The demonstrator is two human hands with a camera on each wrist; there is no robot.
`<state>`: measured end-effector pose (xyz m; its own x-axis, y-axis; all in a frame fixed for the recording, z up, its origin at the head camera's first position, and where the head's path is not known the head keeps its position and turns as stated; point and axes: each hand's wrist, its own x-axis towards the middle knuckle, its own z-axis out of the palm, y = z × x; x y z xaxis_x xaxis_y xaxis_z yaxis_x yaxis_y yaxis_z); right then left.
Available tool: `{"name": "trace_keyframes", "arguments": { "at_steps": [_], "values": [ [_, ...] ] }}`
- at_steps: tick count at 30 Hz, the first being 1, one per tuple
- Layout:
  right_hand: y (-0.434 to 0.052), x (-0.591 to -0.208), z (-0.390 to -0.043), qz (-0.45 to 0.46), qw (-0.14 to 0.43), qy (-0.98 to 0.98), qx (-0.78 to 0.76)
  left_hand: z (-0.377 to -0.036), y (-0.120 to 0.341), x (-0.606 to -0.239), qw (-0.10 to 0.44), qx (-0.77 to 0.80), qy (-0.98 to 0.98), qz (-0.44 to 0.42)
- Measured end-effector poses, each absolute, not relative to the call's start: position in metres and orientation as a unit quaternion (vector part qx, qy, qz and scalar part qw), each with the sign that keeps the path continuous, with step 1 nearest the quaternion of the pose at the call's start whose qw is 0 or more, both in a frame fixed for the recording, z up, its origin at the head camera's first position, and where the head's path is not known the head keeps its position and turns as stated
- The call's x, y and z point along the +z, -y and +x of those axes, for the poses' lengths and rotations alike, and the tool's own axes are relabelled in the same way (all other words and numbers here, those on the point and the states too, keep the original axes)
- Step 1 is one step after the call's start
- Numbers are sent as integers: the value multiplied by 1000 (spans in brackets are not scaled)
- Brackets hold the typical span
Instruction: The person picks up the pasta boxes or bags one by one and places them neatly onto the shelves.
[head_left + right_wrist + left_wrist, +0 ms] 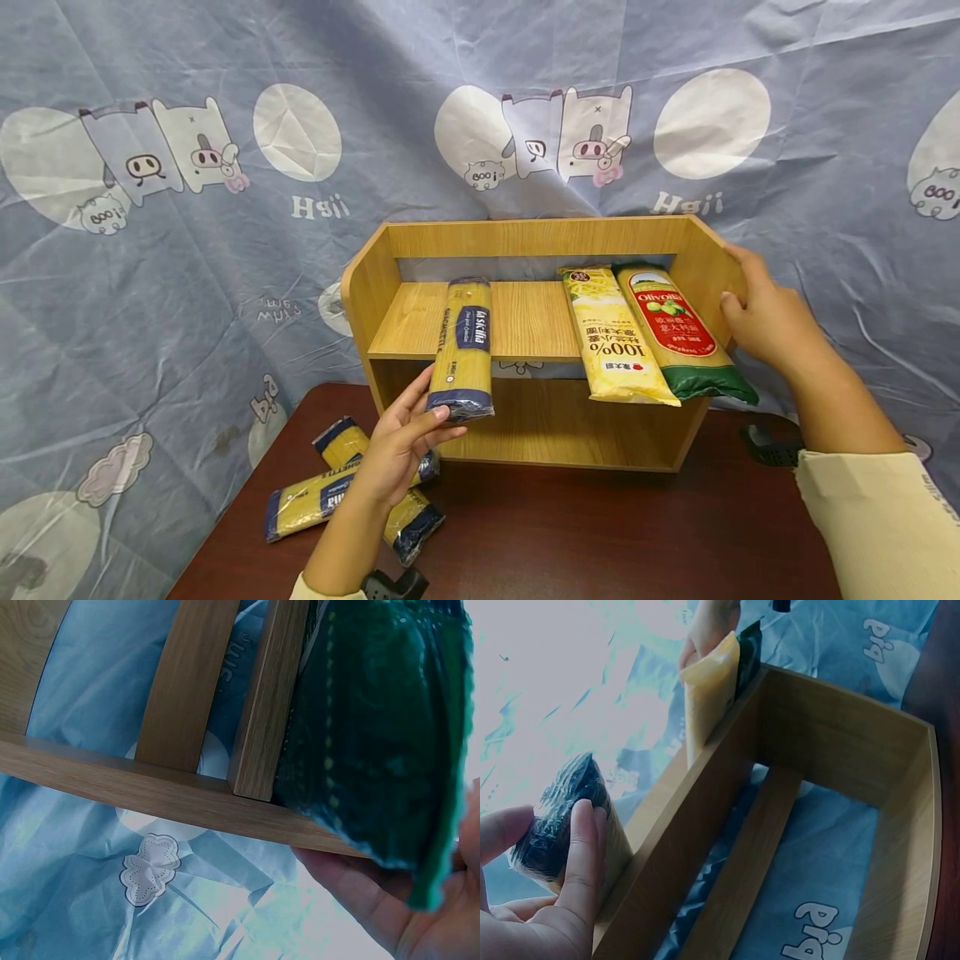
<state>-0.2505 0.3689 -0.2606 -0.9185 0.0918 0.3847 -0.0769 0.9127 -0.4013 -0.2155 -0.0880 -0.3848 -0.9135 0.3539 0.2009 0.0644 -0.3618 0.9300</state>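
On my head feed, my left hand (402, 440) pinches a spaghetti pack (461, 346) between thumb and fingers, over the upper board of the wooden shelf (525, 317), left of its middle, near end jutting past its front edge. My right hand (772, 312) grips the shelf's right side, beside a green pack (667, 317) and a yellow pack (611, 333). Other spaghetti packs (303, 504) lie left of the shelf. My left wrist feed shows fingers around the pinched pack's dark end. On my right wrist feed, the green pack partly hides the gripping hand.

The table (600, 525) (reddish-brown) bears spaghetti packs (303, 504); its wooden shelf (528, 312), two bags (611, 337).
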Motion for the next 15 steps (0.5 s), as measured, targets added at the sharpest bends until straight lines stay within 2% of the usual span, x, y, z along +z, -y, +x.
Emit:
{"name": "trace_keyframes", "arguments": {
  "at_steps": [15],
  "values": [
    [-368,-261,-251,-6,205,956,208,-223,67,-382,110,805,-552,186]
  ]
}}
